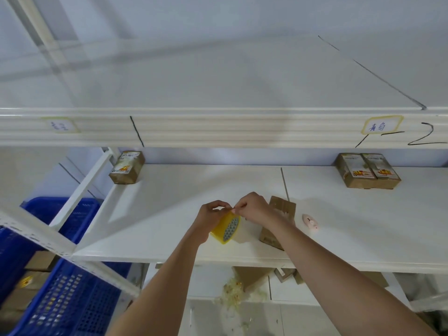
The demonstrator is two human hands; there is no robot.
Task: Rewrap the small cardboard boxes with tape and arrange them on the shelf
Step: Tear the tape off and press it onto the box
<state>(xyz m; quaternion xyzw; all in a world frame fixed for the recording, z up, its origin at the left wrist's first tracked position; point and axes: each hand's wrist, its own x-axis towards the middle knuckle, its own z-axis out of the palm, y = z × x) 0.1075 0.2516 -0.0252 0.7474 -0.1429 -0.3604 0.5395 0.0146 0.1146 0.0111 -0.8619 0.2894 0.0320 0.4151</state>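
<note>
Near the shelf's [169, 214] front edge, the left hand [211, 218] grips the light, stiff tape roll [226, 229] while the right hand's [253, 208] fingers pinch its thin, clingy free end, best held at the very tip.

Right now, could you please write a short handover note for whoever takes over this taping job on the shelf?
Left hand grips the yellow tape roll; right hand pinches at the tape end beside it.
Unwrapped box stands on the shelf behind the right forearm, pink cutter to its right.
Done, it seems: one box at back left, two boxes side by side at back right.
Left: free the tape end, wrap the near box, place it with the others. More boxes sit in the blue crate.
</note>
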